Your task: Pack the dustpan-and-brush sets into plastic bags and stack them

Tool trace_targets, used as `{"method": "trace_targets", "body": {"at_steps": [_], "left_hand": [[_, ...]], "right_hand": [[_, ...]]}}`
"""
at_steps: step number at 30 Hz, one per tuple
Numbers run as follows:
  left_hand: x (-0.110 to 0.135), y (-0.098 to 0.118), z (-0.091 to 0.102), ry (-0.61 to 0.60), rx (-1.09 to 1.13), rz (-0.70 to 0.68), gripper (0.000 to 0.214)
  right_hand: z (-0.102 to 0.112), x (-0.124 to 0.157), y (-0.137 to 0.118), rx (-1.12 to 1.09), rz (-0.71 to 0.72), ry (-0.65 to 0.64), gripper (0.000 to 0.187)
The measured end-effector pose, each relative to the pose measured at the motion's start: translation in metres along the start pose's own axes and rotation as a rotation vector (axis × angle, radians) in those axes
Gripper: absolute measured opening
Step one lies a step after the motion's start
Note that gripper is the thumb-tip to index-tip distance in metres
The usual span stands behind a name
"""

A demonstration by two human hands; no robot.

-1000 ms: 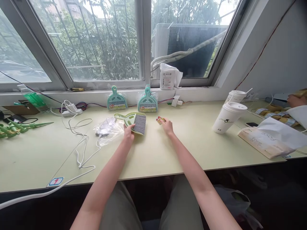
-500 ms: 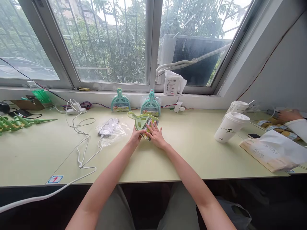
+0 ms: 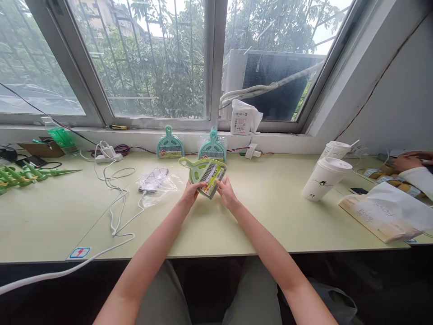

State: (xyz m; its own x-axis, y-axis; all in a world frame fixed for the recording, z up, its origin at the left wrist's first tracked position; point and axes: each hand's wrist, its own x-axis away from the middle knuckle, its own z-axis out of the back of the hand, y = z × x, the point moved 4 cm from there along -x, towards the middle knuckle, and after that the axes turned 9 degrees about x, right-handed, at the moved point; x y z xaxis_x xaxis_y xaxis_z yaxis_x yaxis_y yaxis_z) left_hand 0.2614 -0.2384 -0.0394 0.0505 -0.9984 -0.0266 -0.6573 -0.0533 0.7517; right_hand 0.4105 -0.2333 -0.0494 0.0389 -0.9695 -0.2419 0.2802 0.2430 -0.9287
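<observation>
A small light-green dustpan with a brush [image 3: 203,172] and a colourful label card across its bristles lies tilted on the pale desk [image 3: 237,221]. My left hand [image 3: 191,191] grips its near left edge. My right hand [image 3: 226,192] pinches its near right corner by the card. Both hands hold the set just above the desk. Two teal dustpan sets in clear wrap, one on the left [image 3: 170,144] and one on the right [image 3: 212,147], lean against the wall below the window sill behind it.
An empty clear plastic bag [image 3: 156,182] lies left of my hands, beside white cables [image 3: 115,198] and a power strip. Green plastic stakes [image 3: 23,174] sit far left. Two white paper cups [image 3: 325,178], a paper bag [image 3: 385,212] and another person's hand [image 3: 406,161] are at right.
My right hand carried the label card from the desk onto the brush bristles. Both hands now hold the dustpan set, lifted slightly and turned toward the right.
</observation>
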Motion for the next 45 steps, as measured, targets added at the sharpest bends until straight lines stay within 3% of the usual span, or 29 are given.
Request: {"method": "trace_targets", "body": {"at_steps": [3,6,8,13,16,20,26,31,34,41,45], "left_hand": [[0.000,0.000,-0.001,-0.020,-0.088,0.026,0.070],[0.002,0.006,-0.004,-0.046,-0.227,0.014,0.061],[0.005,0.016,-0.004,-0.011,-0.358,-0.100,0.052],[0.011,0.053,0.011,0.243,-0.731,-0.495,0.057],[0.008,0.067,0.036,0.439,-0.811,-0.502,0.061],[0.000,0.070,0.065,0.593,-0.623,-0.454,0.041],[-0.004,0.053,0.066,0.518,-0.407,-0.360,0.035],[-0.008,0.042,0.052,0.238,-0.517,-0.244,0.044],[-0.012,0.039,0.049,0.151,-0.597,-0.276,0.052],[-0.014,0.044,0.063,0.327,-0.607,-0.264,0.048],[-0.012,0.052,0.060,0.368,-0.663,-0.295,0.048]], "right_hand": [[-0.009,0.000,0.008,-0.408,-0.194,-0.114,0.036],[-0.004,-0.002,0.011,-0.568,-0.297,-0.047,0.024],[0.003,-0.005,0.011,-0.610,-0.327,-0.012,0.023],[0.022,-0.011,0.011,-0.662,-0.313,0.049,0.024],[0.028,-0.011,0.009,-0.637,-0.295,0.035,0.025],[0.026,-0.007,0.007,-0.538,-0.287,-0.050,0.025],[0.019,-0.001,0.006,-0.389,-0.371,-0.173,0.022],[0.024,-0.002,0.007,-0.346,-0.426,-0.239,0.023],[0.032,-0.005,0.009,-0.361,-0.435,-0.207,0.024],[0.050,-0.010,0.015,-0.373,-0.455,-0.129,0.023],[0.054,-0.011,0.020,-0.341,-0.454,-0.145,0.024]]}}
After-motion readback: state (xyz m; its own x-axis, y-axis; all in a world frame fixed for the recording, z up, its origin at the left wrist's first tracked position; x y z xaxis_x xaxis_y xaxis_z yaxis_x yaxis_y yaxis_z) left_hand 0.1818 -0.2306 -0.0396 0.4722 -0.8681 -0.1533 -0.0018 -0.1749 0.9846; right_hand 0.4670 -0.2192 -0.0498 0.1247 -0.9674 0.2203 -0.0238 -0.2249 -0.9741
